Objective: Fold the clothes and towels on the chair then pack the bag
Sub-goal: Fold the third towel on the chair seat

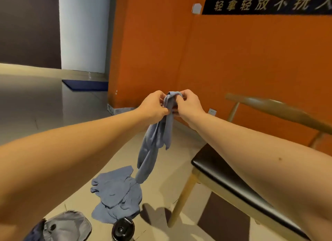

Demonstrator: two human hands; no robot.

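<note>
Holding a blue cloth [156, 142] up in the air to the left of the chair [212, 166], the person has both hands close together at its top. The left hand [154, 106] pinches the bunched fabric with curled fingers. The right hand [188, 104] grips it just beside the left, with a loop of cloth lying over its fingers. Below the hands the cloth hangs as a loose, twisted rope, not spread out and with no fold in it.

A crumpled heap of blue cloths [116, 195] lies on the floor left of the chair's front leg. The hanging end reaches down towards this heap, and whether it touches cannot be told.

The bag [68, 226] lies open on the floor further left of the chair, at the near edge of the view, with its grey lining showing. No folded piece shows in the part of it that is visible. A black round-lidded bottle [123, 229] stands between the bag and the chair leg.

Judging from this, the task is at an early stage. The first piece seems to be only now being sorted out by its edge, the heap is unfolded, and packing has not begun. What is left is to find the corners, fold each piece, and load the bag.
</note>
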